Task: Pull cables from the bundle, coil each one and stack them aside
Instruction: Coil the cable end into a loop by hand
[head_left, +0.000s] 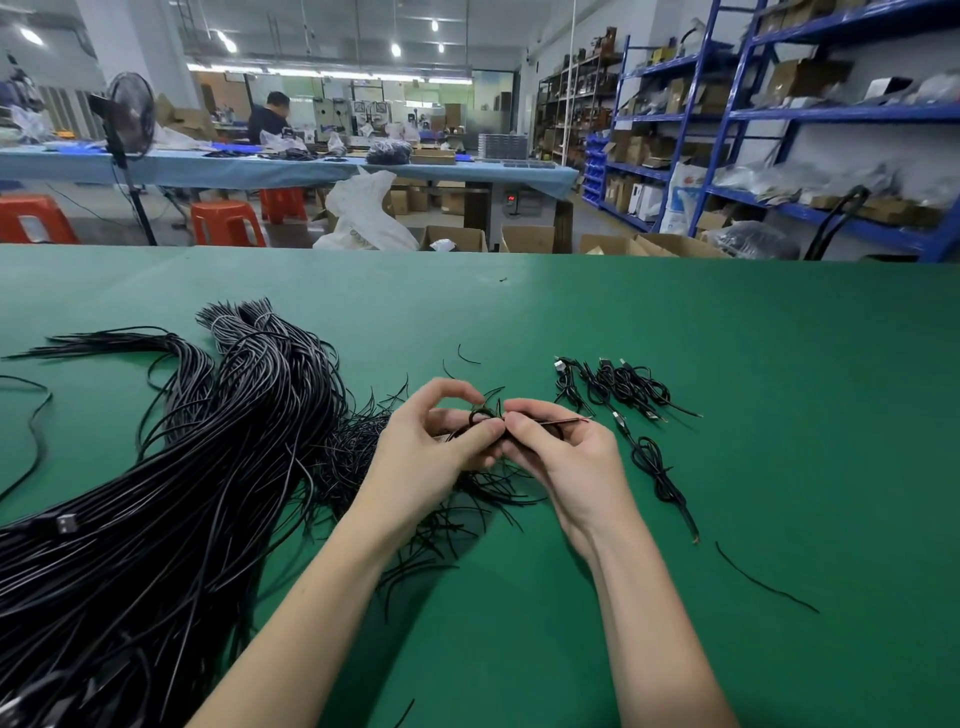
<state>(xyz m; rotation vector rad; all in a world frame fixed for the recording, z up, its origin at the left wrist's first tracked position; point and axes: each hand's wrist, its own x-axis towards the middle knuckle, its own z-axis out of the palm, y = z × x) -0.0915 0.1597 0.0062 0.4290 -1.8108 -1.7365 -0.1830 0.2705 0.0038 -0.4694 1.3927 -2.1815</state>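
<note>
My left hand pinched the small cable coil to stop it springing open. My right hand pinched its tail, ready to wrap; finished coils lay far right.

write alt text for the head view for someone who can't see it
Two bare hands, left hand and right hand, pinch a small black cable coil above a green table. A large cable bundle lies left; finished coiled cables sit right.
</note>
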